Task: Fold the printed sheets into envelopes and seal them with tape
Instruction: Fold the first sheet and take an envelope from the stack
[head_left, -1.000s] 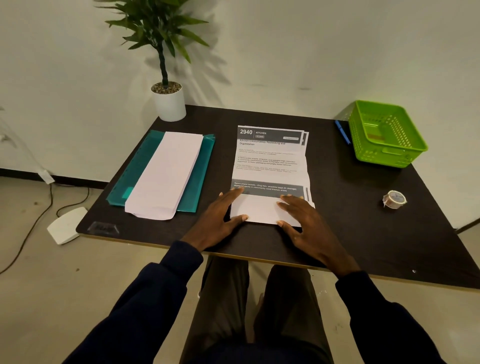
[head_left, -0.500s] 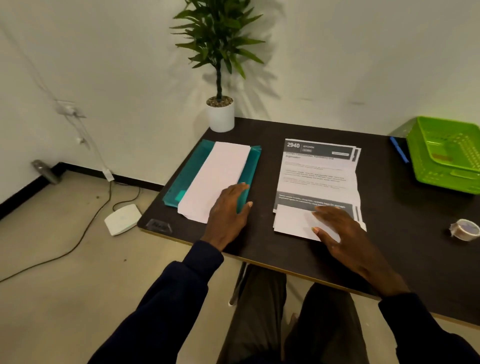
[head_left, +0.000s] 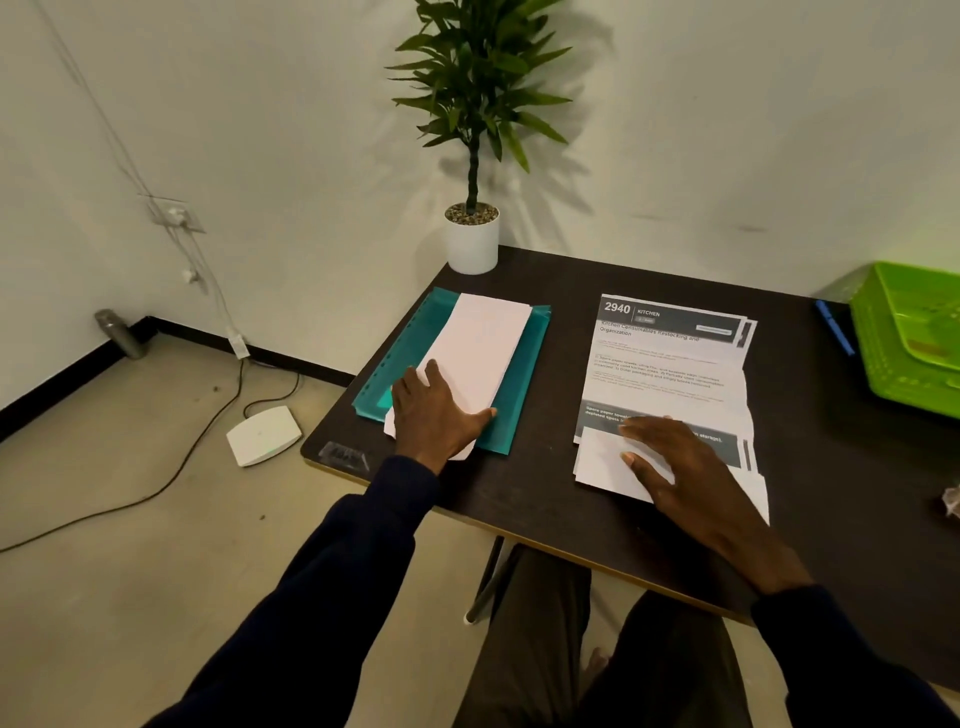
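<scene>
While my right hand (head_left: 691, 478) lies flat, open, pinning the part-folded printed sheets (head_left: 662, 374) so the crease holds, my left hand (head_left: 436, 415), open too, presses the envelopes (head_left: 483, 348) left of them.

Two hands; one stack of envelopes (head_left: 478, 358) on one teal folder (head_left: 524, 395) at left; one stack of printed sheets (head_left: 665, 364); one green basket (head_left: 909, 338); one blue pen (head_left: 834, 327); one potted plant (head_left: 471, 244) far
</scene>
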